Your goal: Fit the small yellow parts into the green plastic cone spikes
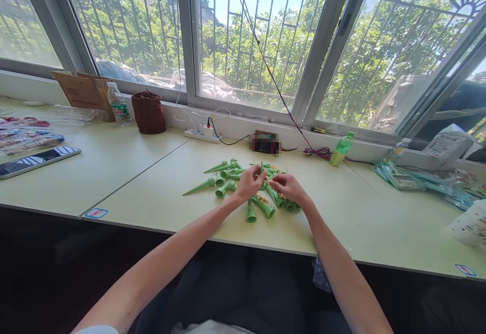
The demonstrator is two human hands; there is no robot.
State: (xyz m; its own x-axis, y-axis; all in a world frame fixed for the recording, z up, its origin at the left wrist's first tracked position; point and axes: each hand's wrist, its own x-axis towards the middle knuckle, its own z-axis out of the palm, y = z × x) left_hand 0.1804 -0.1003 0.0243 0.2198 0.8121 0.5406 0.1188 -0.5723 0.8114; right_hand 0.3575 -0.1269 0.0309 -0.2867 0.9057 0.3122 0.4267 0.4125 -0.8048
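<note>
A pile of green plastic watering spikes [199,186] lies on the table, each a hollow cone with a wider open end. My left hand [247,183] is closed around one green watering spike [261,167], its narrow tip pointing up past the fingers. Just to the right, my right hand [291,189] is closed in a pinch over the pile. What its fingertips hold is too small to make out. Small yellowish pieces [261,200] lie among the spikes between and below my hands. Both hands partly hide the middle of the pile.
Behind the pile are a power strip [207,134] with cables and a dark blurred box [266,142]. A green bottle [341,149] stands back right, near plastic packages [402,174]. A brown pouch [148,112], a water bottle [118,105] and a tablet [38,162] are leftward.
</note>
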